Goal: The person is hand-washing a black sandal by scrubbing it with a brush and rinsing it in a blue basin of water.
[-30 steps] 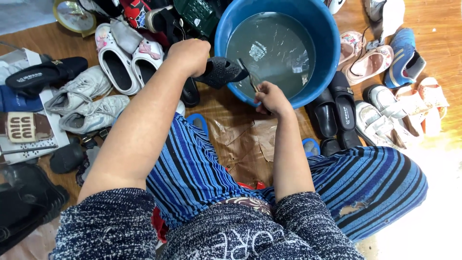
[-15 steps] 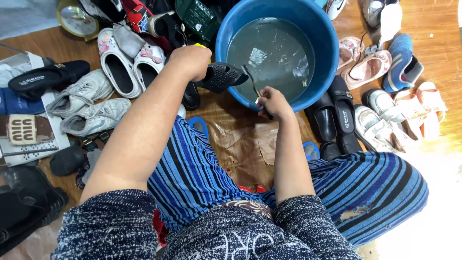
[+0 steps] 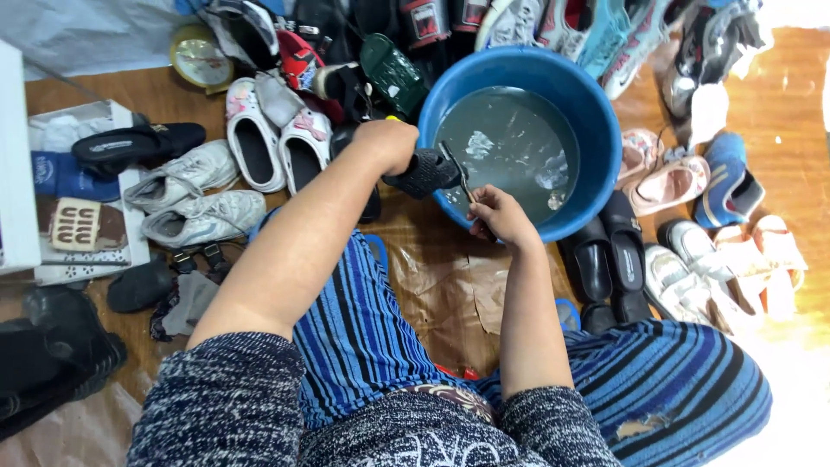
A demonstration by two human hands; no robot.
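A person sits on a wooden floor [image 3: 778,147], seen from above, wearing blue striped trousers [image 3: 372,337] and a speckled dark knit top [image 3: 225,406].

Near the centre of the frame, the left hand [image 3: 386,143] is closed around a dark shoe [image 3: 424,171], its fingers wrapped tightly on it, holding it at the near rim of a big blue tub [image 3: 596,130]. The tub sits in the upper middle of the frame and holds cloudy grey water [image 3: 510,138].

Just right of the shoe, the right hand [image 3: 500,218] has its fingers curled around a thin dark tool [image 3: 456,169], likely a small brush. The tool's far end touches the shoe, above the tub's edge.

A sheet of crinkled brown plastic [image 3: 450,294] lies on the floor between the knees, below the tub.

Shoes are scattered all around:
- Left of the tub, a pair of white clogs [image 3: 268,143] with pink decorations.
- Further left, a pair of grey-white trainers [image 3: 194,195] and a black sandal [image 3: 134,145].
- Upper left, a round yellow clock [image 3: 199,59].
- Right of the tub, pink sandals [image 3: 661,173], a blue slip-on shoe [image 3: 726,186] and a pair of black slippers [image 3: 609,259].
- Along the top edge, a heap of mixed shoes [image 3: 553,26].
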